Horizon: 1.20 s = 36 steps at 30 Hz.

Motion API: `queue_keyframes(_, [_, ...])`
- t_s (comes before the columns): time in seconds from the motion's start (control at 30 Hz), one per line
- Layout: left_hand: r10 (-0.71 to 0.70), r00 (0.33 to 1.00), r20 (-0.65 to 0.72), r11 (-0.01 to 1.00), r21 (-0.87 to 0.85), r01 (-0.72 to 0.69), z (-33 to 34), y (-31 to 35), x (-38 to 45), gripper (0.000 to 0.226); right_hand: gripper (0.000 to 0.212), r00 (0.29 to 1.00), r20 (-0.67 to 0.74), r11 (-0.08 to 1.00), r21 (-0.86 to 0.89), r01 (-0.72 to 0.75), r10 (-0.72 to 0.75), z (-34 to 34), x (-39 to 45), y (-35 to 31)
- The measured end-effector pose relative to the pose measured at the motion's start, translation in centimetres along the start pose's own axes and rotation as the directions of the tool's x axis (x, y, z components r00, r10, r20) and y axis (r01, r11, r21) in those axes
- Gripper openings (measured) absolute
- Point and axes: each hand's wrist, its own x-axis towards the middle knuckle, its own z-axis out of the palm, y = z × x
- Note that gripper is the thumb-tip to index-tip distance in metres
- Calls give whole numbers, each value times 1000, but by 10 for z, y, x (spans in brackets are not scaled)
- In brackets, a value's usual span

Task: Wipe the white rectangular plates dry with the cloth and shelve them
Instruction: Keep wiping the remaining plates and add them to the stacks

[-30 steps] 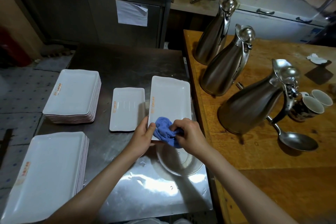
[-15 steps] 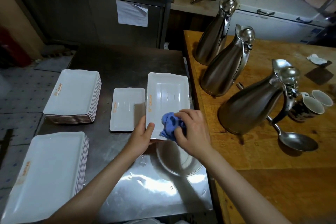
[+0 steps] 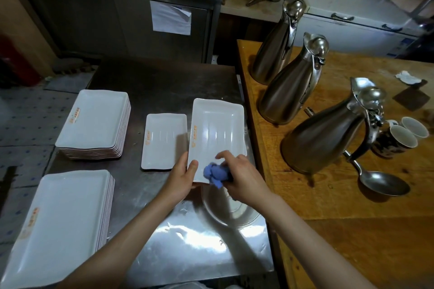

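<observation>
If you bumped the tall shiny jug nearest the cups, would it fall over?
Probably not easily: the steel jug has a wide base and narrows upward. A hard knock near its lid might tip it. It would likely slide little on the wooden table.

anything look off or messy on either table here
Nothing is spilled or broken. One oddity: a crumpled white scrap lies loose on the wooden table, far from the cups. The plate stacks sit square, the three steel jugs stand upright, and a ladle lies beside the nearest jug.
</observation>
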Motion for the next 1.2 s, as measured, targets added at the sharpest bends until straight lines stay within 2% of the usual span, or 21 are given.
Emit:
queue_keyframes(0.1, [5,1000,20,1000,8,-5,1,4,2,36,26,986,-69,949,290,-125,151,-21,7,-6])
queue_keyframes(0.17, [11,1000,17,1000,-3,-11,1,5,2,34,16,977,-57,896,412,-163,204,-34,13,-7])
queue_keyframes(0.23, [15,1000,11,1000,-9,-15,3,7,3,34,22,979,-53,923,347,-165,195,-39,18,-6])
queue_keyframes(0.27, [14,1000,10,1000,-15,-14,3,7,3,33,34,976,-94,954,250,-168,197,-38,21,-5])
queue_keyframes(0.33, [3,1000,9,999,-49,-2,5,8,2,29,55,943,-251,976,82,-203,218,-31,23,-2])
queue_keyframes(0.37, [-6,1000,8,998,-62,7,5,8,2,29,56,911,-340,971,39,-236,235,-28,22,-3])
queue_keyframes(0.43, [-9,1000,-2,999,-52,9,5,8,2,31,40,849,-472,965,21,-260,239,-20,20,-7])
queue_keyframes(0.5, [-3,1000,-6,999,-44,3,6,8,2,33,23,826,-547,982,-40,-187,135,-7,17,-12])
queue_keyframes(0.53, [0,1000,-9,999,-45,-1,6,8,1,33,21,825,-558,987,-66,-149,87,-1,15,-13])
queue_keyframes(0.6, [15,1000,-7,999,-45,-15,6,9,1,30,30,849,-524,990,-73,-122,66,12,12,-16])
queue_keyframes(0.7, [31,1000,4,998,-48,-30,6,10,0,29,47,878,-461,985,-37,-166,131,19,12,-17])
queue_keyframes(0.83, [25,1000,-7,998,-50,-25,7,12,-2,28,40,895,-445,998,-44,-36,13,23,12,-10])
queue_keyframes(0.93, [34,999,-42,999,-27,-36,2,11,0,26,38,939,-331,995,-45,87,-97,20,6,-2])
queue_keyframes(1.03, [-7,999,-53,997,-74,3,1,13,0,25,35,968,-211,991,-46,126,-133,14,0,4])
queue_keyframes(1.1, [-43,998,-43,992,-121,37,3,15,-2,27,35,964,-207,985,-87,149,-164,11,-2,7])
queue_keyframes(1.2, [-66,997,-29,987,-150,61,5,15,-3,28,34,946,-289,982,-154,105,-146,6,-1,14])
